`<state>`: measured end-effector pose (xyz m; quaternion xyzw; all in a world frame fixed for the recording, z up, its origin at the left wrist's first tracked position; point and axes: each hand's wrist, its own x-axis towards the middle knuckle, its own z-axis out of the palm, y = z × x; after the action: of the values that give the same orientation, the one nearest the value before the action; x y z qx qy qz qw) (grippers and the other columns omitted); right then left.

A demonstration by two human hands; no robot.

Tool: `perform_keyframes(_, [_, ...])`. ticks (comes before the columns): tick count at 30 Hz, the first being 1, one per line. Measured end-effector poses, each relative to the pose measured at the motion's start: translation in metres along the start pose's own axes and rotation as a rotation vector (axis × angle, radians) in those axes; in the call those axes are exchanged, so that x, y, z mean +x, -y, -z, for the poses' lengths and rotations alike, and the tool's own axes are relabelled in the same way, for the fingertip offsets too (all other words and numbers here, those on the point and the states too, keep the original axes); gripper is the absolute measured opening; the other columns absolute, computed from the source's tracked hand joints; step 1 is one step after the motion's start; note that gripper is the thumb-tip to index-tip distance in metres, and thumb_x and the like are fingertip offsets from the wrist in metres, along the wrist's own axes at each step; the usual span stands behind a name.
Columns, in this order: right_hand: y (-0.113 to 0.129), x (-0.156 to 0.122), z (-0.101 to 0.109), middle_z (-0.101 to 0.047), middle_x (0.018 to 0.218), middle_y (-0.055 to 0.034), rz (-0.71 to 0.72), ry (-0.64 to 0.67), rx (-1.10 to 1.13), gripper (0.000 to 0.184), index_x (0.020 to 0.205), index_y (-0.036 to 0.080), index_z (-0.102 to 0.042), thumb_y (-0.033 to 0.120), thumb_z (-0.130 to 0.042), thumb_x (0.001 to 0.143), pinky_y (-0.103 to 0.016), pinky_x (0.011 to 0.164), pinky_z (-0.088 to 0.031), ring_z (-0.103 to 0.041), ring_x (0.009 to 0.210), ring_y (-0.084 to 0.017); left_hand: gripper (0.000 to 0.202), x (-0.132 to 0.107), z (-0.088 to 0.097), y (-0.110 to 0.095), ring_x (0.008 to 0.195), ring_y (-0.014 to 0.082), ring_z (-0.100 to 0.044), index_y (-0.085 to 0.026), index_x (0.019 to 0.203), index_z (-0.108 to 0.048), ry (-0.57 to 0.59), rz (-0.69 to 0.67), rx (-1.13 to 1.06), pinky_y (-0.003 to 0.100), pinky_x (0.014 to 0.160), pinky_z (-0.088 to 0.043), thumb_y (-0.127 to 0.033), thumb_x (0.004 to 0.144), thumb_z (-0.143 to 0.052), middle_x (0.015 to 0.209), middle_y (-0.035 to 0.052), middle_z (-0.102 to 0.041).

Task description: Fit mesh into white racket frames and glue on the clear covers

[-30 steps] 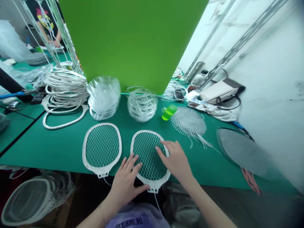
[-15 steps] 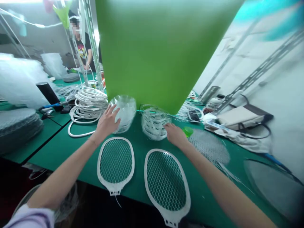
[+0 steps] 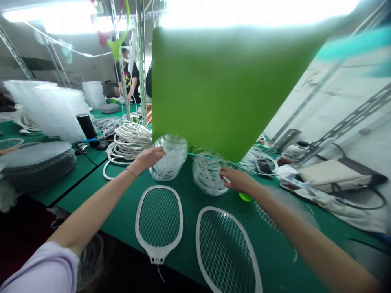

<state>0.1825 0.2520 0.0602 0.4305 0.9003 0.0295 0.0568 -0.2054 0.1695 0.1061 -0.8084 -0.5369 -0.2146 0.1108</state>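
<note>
Left hand (image 3: 148,158): open, fingers together and extended, laid against the left side of the clear stack; no closed grip seen. Bracelet (image 3: 130,172) on the wrist, lilac sleeve (image 3: 39,268) at near left.
Right hand (image 3: 238,180): open, fingertips against the right side of the white stack; no closed grip seen.
Clear stack (image 3: 170,158): nested translucent rings on the green mat (image 3: 91,183), just left of the white stack, at the far edge of the work area.
White stack (image 3: 207,175): thin white loops, loosely nested, below the green board (image 3: 226,89).
Handling (judged): both stacks looked light and springy, with thin walls that could flex or slip. Best hold seemed to be both sides of the outer rim, with gentle pressure.
Swatter frames: two lay on the mat nearer the person, one (image 3: 159,217) below the clear stack, the other (image 3: 226,252) to its right, cut off by the lower picture edge. Both were white-rimmed with wire mesh.
Near right hand: green cup (image 3: 245,197), partly hidden, and mesh sheet (image 3: 269,215), blurred under the forearm.
Left of stacks: white cable coils (image 3: 130,142), black cylinder (image 3: 87,127), mesh disc pile (image 3: 36,160), clear bags (image 3: 45,110).
Far: co-worker (image 3: 130,75), hands on the far bench.
Right: cloth bag (image 3: 334,173) on the mat.
</note>
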Motion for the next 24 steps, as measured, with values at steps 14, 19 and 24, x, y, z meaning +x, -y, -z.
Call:
perform_keyframes(14, [0.032,0.002,0.001,-0.067,0.117,-0.0185,-0.060,-0.189,-0.097,0.037,0.112,0.012,-0.068,0.026,-0.036,0.100,-0.031,0.072,-0.048,-0.063,0.101,-0.027,0.048,-0.178,0.069,-0.122,0.082,0.0169,-0.072,-0.021,0.136,-0.060,-0.519,-0.251,0.108,0.030,0.076,-0.058,-0.003,0.092,-0.064,0.099,0.0046,-0.077])
perform_keyframes(19, [0.038,-0.034,0.023,-0.062,0.132,-0.0213,-0.156,-0.401,-0.122,0.045,0.136,0.011,-0.059,0.019,-0.030,0.102,-0.043,0.091,-0.046,-0.058,0.115,-0.032,0.038,-0.217,0.048,-0.130,0.081,0.0165,-0.071,-0.016,0.126,-0.067,-0.459,-0.223,0.078,0.031,0.074,-0.056,-0.002,0.091,-0.064,0.100,0.0058,-0.078])
perform_keyframes(24, [0.084,-0.145,0.004,-0.076,0.110,-0.0036,0.025,-0.626,0.016,0.039,0.134,0.035,-0.063,0.023,-0.048,0.100,-0.031,0.079,-0.053,-0.070,0.089,-0.020,0.040,-0.231,0.033,-0.127,0.084,0.0179,-0.071,-0.015,0.129,-0.065,-0.388,-0.149,0.018,0.032,0.076,-0.054,0.002,0.093,-0.056,0.103,0.0075,-0.077])
